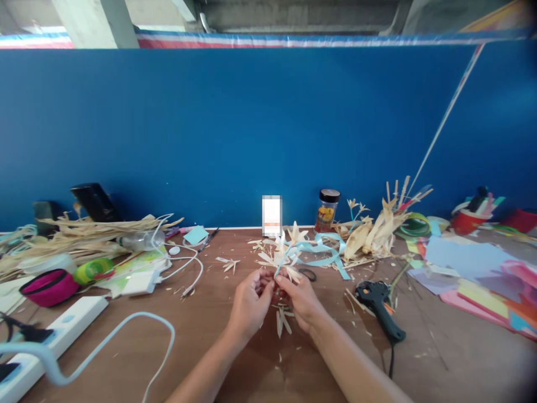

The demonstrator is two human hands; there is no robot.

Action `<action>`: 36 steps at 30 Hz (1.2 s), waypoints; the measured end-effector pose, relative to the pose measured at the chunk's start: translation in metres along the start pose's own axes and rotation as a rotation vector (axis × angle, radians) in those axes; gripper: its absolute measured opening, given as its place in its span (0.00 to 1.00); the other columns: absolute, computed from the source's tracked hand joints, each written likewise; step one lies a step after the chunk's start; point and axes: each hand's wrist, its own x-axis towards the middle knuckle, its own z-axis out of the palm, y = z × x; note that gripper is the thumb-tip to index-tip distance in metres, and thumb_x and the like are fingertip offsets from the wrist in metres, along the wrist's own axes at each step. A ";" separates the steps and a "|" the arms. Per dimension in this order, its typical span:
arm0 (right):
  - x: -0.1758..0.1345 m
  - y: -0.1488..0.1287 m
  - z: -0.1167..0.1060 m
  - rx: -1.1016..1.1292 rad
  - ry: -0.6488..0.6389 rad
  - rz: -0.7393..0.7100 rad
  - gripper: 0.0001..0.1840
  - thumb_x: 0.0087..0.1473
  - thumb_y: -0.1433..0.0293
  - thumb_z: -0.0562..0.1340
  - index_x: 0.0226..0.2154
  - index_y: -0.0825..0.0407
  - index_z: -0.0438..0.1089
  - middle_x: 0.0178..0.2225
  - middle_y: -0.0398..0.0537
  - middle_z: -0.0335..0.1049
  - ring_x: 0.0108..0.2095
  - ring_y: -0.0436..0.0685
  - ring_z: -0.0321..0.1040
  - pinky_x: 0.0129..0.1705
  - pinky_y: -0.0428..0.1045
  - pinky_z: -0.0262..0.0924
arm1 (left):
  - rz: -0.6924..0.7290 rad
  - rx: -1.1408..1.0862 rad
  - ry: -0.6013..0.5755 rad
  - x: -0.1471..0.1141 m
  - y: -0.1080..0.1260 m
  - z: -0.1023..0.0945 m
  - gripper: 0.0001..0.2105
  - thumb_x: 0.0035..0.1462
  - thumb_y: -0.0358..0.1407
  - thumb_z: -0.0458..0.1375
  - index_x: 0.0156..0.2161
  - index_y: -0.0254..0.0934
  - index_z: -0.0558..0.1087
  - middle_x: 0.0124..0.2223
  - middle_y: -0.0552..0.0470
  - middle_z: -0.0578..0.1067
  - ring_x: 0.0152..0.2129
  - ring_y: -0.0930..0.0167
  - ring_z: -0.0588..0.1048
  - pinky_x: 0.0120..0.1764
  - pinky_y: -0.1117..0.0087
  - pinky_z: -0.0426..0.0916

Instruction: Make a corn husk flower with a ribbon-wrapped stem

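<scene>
In the head view my left hand (pixel 251 302) and my right hand (pixel 302 302) meet at the middle of the brown table. Fingers and thumbs of both pinch the thin light-blue stem of a pale corn husk flower (pixel 279 256), whose pointed petals spread just beyond my fingertips. Exactly how each finger sits on the stem is partly hidden. A loop of light-blue ribbon (pixel 323 254) lies right behind my right hand. Below my hands, pale petal-shaped husk pieces (pixel 283 323) rest on the wood.
A black glue gun (pixel 381 308) lies to the right, near a husk bundle (pixel 373 235) and a black-lidded jar (pixel 327 210). Coloured paper (pixel 465 257) covers the far right. At left are a white power strip (pixel 59 336), a pink pouch (pixel 49 287), cables and dried husks (pixel 92 235).
</scene>
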 end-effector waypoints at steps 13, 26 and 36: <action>0.000 -0.001 0.000 -0.130 -0.005 -0.061 0.05 0.40 0.69 0.61 0.22 0.55 0.65 0.20 0.41 0.64 0.21 0.49 0.60 0.24 0.45 0.57 | 0.043 0.097 0.070 -0.001 -0.007 0.002 0.14 0.48 0.36 0.55 0.41 0.34 0.72 0.36 0.46 0.76 0.31 0.66 0.74 0.35 0.68 0.68; 0.000 0.020 0.004 -0.311 0.005 -0.205 0.06 0.40 0.68 0.61 0.23 0.55 0.67 0.20 0.42 0.65 0.23 0.50 0.61 0.26 0.44 0.56 | 0.061 0.255 0.241 -0.022 -0.003 -0.006 0.11 0.46 0.38 0.56 0.34 0.36 0.75 0.33 0.48 0.77 0.28 0.66 0.75 0.33 0.68 0.68; -0.020 0.001 0.019 -0.024 0.001 0.069 0.07 0.35 0.71 0.63 0.22 0.55 0.64 0.18 0.38 0.62 0.20 0.45 0.58 0.23 0.41 0.53 | 0.020 0.096 0.234 -0.032 0.016 -0.003 0.11 0.43 0.38 0.59 0.30 0.32 0.73 0.23 0.50 0.75 0.20 0.71 0.72 0.25 0.73 0.67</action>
